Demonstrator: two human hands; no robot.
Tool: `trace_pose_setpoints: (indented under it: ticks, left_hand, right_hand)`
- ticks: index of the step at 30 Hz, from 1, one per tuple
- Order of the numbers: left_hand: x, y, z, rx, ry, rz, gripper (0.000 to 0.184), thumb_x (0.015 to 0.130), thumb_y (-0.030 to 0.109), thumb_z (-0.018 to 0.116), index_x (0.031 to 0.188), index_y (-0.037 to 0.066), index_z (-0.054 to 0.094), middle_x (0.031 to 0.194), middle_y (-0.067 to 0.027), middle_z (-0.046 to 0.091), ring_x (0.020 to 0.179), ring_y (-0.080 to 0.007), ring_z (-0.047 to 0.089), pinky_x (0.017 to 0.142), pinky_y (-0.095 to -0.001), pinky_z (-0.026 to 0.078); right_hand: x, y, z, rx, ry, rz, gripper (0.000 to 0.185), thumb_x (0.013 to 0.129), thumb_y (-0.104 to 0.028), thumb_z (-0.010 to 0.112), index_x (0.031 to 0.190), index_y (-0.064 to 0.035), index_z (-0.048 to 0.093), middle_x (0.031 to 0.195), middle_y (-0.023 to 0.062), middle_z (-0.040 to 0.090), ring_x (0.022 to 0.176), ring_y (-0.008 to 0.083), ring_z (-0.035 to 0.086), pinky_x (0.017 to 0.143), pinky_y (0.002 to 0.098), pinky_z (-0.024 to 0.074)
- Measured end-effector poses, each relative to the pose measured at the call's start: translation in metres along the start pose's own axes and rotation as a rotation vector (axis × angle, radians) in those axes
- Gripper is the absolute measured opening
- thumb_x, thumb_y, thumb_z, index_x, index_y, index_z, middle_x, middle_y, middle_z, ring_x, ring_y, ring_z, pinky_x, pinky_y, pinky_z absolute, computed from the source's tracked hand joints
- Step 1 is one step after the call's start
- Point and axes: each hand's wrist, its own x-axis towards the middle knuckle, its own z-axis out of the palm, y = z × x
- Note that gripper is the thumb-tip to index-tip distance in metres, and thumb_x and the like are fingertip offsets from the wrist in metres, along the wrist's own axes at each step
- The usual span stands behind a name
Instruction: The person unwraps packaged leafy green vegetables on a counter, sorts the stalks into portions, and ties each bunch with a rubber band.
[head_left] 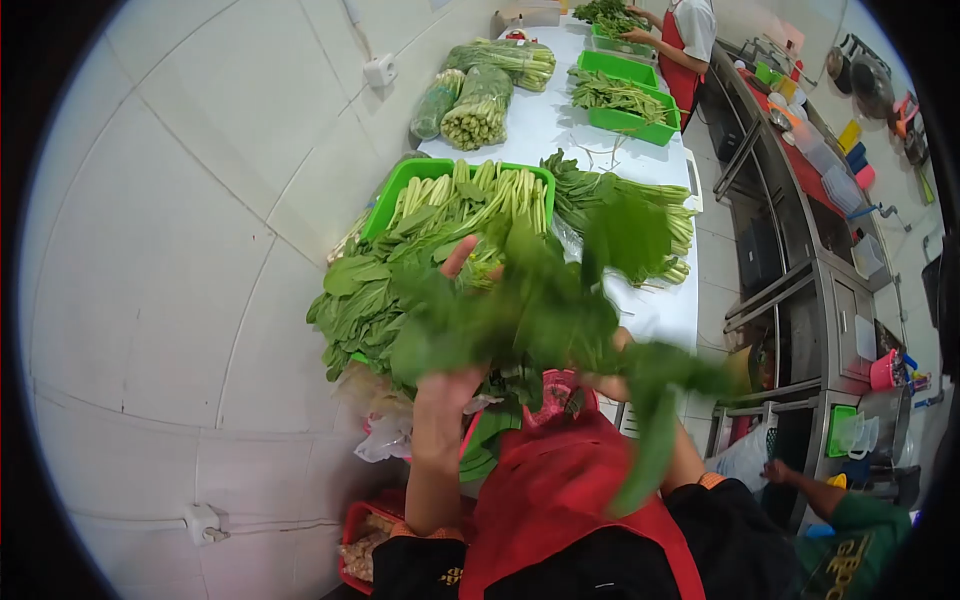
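Note:
A blurred bunch of leafy greens [520,310] hangs before my red apron, over the near end of the white table. My left hand [450,390] is at its lower left; a finger pokes up above the leaves and the rest is largely covered. On the right side of the bunch, my right hand [612,370] is mostly hidden by leaves, its fingers smeared. Just beyond lies a green tray [408,175] heaped with greens, stalks pointing away. More greens [655,205] lie right of the tray.
Bagged greens [478,105] lie farther up the white table [545,130]. Green trays [640,125] stand at the far right, beside a co-worker in a red apron [685,50]. A red basin [555,395] is below the bunch. Another person's arm [810,485] reaches in at lower right.

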Motion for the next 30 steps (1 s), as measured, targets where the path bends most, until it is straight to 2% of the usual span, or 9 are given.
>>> trace_pose_setpoints:
  ticks: [1, 2, 6, 8, 12, 16, 21, 28, 30]
  left_hand:
    - [-0.001, -0.002, -0.002, -0.595, 0.020, -0.051, 0.063, 0.104, 0.045, 0.033, 0.154, 0.006, 0.029, 0.139, -0.0234, 0.052, 0.121, -0.0358, 0.057, 0.104, -0.0548, 0.046]
    - [-0.004, -0.005, -0.004, -1.190, 0.040, -0.099, 0.060, 0.104, 0.041, 0.032, 0.154, 0.007, 0.030, 0.142, -0.0222, 0.050, 0.125, -0.0345, 0.054, 0.107, -0.0553, 0.042]
    - [-0.013, 0.014, 0.005, -1.169, 0.185, -0.069, 0.056, 0.100, 0.034, 0.031, 0.148, 0.007, 0.039, 0.149, -0.0232, 0.041, 0.131, -0.0366, 0.047, 0.112, -0.0561, 0.035]
    - [-0.019, 0.007, -0.001, -1.148, 0.161, -0.074, 0.051, 0.097, 0.027, 0.036, 0.142, 0.004, 0.044, 0.145, -0.0237, 0.044, 0.132, -0.0365, 0.046, 0.113, -0.0567, 0.033]
    - [-0.027, -0.005, -0.003, -0.478, 0.339, 0.054, 0.045, 0.093, 0.005, 0.057, 0.136, 0.000, 0.047, 0.130, -0.0187, 0.057, 0.122, -0.0273, 0.056, 0.105, -0.0432, 0.044]
    - [-0.027, 0.011, -0.003, -0.004, 0.566, 0.053, 0.047, 0.087, -0.006, 0.071, 0.129, -0.002, 0.052, 0.110, -0.0124, 0.068, 0.103, -0.0178, 0.066, 0.091, -0.0274, 0.052]
    - [-0.033, 0.027, -0.005, 0.176, 0.643, 0.145, 0.039, 0.090, 0.000, 0.072, 0.125, -0.001, 0.055, 0.101, -0.0130, 0.071, 0.100, -0.0166, 0.067, 0.090, -0.0278, 0.053]
    - [-0.033, 0.023, -0.014, 0.341, 0.654, 0.245, 0.051, 0.093, 0.009, 0.069, 0.135, 0.007, 0.040, 0.109, -0.0136, 0.066, 0.099, -0.0171, 0.061, 0.087, -0.0316, 0.052]
    - [-0.033, 0.016, -0.011, 0.302, 0.632, 0.259, 0.052, 0.098, 0.014, 0.064, 0.140, 0.011, 0.033, 0.115, -0.0137, 0.062, 0.101, -0.0171, 0.057, 0.085, -0.0321, 0.052]
  right_hand:
    - [0.012, -0.083, -0.014, 0.490, -0.085, 0.236, 0.051, 0.078, -0.008, 0.070, 0.125, -0.0044, 0.053, 0.095, 0.0041, 0.064, 0.077, 0.0120, 0.061, 0.063, 0.0255, 0.0502]
    - [0.015, -0.065, -0.007, 0.579, -0.129, 0.080, 0.055, 0.076, -0.003, 0.070, 0.126, -0.0030, 0.047, 0.092, 0.0050, 0.061, 0.065, 0.0113, 0.059, 0.054, 0.0253, 0.0495]
    - [0.027, -0.100, 0.005, 1.036, -0.039, 0.239, 0.061, 0.078, 0.000, 0.068, 0.133, 0.0008, 0.041, 0.080, 0.0131, 0.056, 0.052, 0.0176, 0.055, 0.044, 0.0298, 0.0461]
    - [0.032, -0.106, 0.006, 1.211, -0.139, 0.252, 0.067, 0.081, -0.002, 0.066, 0.141, 0.0018, 0.036, 0.083, 0.0191, 0.060, 0.049, 0.0207, 0.057, 0.040, 0.0318, 0.0456]
    - [0.033, -0.116, 0.018, 1.389, -0.144, 0.297, 0.076, 0.079, -0.012, 0.064, 0.146, 0.0026, 0.031, 0.093, 0.0264, 0.064, 0.047, 0.0275, 0.059, 0.040, 0.0336, 0.0502]
    - [0.035, -0.107, 0.034, 1.583, -0.248, 0.270, 0.077, 0.077, -0.013, 0.065, 0.145, 0.0066, 0.032, 0.108, 0.0179, 0.058, 0.078, 0.0302, 0.065, 0.047, 0.0391, 0.0578]
    - [0.037, -0.112, 0.040, 1.339, -0.122, 0.317, 0.079, 0.077, -0.012, 0.066, 0.146, 0.0072, 0.032, 0.110, 0.0164, 0.061, 0.091, 0.0339, 0.068, 0.074, 0.0455, 0.0634]
    - [0.037, -0.118, 0.041, 1.390, -0.166, 0.485, 0.069, 0.079, -0.012, 0.062, 0.140, 0.0070, 0.038, 0.109, 0.0180, 0.061, 0.083, 0.0345, 0.068, 0.068, 0.0458, 0.0641]
    - [0.037, -0.102, 0.046, 1.653, -0.275, 0.400, 0.062, 0.079, -0.012, 0.062, 0.135, 0.0051, 0.042, 0.108, 0.0185, 0.057, 0.077, 0.0331, 0.066, 0.065, 0.0459, 0.0642]
